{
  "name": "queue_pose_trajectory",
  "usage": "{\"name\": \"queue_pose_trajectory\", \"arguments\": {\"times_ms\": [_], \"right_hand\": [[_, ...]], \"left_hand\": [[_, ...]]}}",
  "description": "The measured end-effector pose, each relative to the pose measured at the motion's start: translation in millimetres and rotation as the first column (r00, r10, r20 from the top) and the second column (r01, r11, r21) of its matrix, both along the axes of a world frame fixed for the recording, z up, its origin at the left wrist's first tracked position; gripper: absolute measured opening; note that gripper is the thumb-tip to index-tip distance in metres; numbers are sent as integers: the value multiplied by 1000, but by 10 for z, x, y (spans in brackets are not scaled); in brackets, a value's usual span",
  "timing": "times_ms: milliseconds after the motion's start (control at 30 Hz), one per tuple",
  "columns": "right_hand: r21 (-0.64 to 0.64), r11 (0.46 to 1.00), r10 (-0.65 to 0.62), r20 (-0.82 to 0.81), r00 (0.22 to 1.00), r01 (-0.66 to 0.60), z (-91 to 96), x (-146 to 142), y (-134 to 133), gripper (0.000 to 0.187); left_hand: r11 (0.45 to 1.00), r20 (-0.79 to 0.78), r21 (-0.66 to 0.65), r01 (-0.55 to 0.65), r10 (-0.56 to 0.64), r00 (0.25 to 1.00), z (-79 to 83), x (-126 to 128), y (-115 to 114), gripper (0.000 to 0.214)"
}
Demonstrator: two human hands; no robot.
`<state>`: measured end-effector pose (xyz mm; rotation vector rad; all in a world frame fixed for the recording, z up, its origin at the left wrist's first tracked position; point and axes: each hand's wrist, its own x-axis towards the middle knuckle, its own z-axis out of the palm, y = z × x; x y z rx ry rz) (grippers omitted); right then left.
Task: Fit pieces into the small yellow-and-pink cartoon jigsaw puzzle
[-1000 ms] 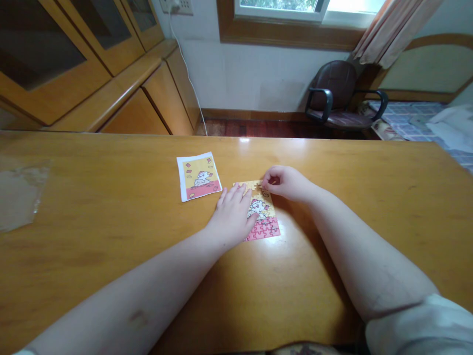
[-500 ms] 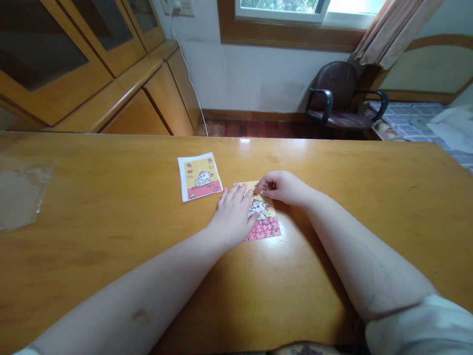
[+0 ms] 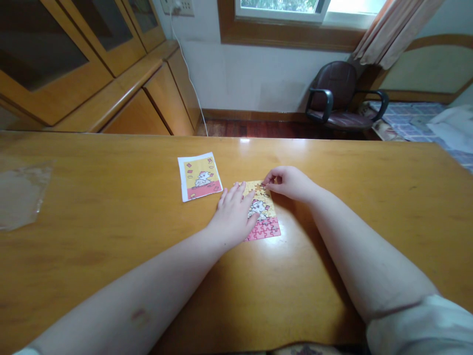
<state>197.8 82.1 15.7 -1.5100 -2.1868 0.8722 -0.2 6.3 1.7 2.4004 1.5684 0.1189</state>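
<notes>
A small jigsaw puzzle (image 3: 264, 217) with a yellow top, a pink bottom and a white cartoon animal lies on the wooden table (image 3: 111, 212). My left hand (image 3: 234, 216) rests flat on the puzzle's left half, fingers spread, and covers that side. My right hand (image 3: 287, 182) sits at the puzzle's top right corner, fingertips pinched together on a puzzle piece there; the piece is mostly hidden by the fingers. A reference picture card (image 3: 199, 176) showing the same image lies just left of the puzzle.
A crumpled clear plastic wrapper (image 3: 20, 195) lies at the table's left edge. Beyond the table stand wooden cabinets (image 3: 92, 59), a dark armchair (image 3: 338, 96) under the window, and a bed (image 3: 424, 121) at the right.
My right hand slid left over the puzzle's top edge, then came back right to the top right corner. My left hand stayed flat on the puzzle.
</notes>
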Motion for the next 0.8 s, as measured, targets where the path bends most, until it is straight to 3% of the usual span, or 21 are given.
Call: {"name": "queue_pose_trajectory", "arguments": {"times_ms": [800], "right_hand": [[4, 998, 56, 26, 998, -56, -126, -42, 17, 5]], "left_hand": [[1000, 10, -3, 8, -8, 1000, 7, 6, -4, 54]]}}
